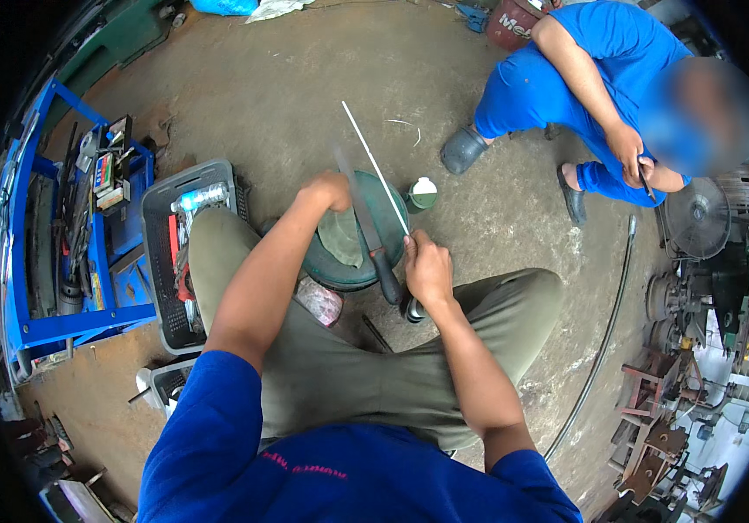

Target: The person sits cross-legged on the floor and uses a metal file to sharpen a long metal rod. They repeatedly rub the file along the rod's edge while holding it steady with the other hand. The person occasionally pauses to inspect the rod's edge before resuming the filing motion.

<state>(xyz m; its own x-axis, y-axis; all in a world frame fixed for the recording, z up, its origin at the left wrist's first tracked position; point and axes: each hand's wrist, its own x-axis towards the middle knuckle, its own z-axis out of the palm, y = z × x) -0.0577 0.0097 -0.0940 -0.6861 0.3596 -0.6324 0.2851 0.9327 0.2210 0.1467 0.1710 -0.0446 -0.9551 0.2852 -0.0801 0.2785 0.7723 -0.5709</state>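
A small green tyre rests between my knees on the concrete floor. My left hand curls over its far rim, beside the tip of a long flat tool. That tool has a grey blade and a red and black handle, and it lies across the tyre toward my right hand. My right hand is closed at the tyre's near right edge on a thin white rod. The rod slants up and away to the left. A dark cylindrical part shows just under this hand.
A co-worker in blue squats at the upper right. A green tin with a white lid stands past the tyre. A grey crate of tools and a blue rack are on my left. A black hose, a fan and metal parts lie to the right.
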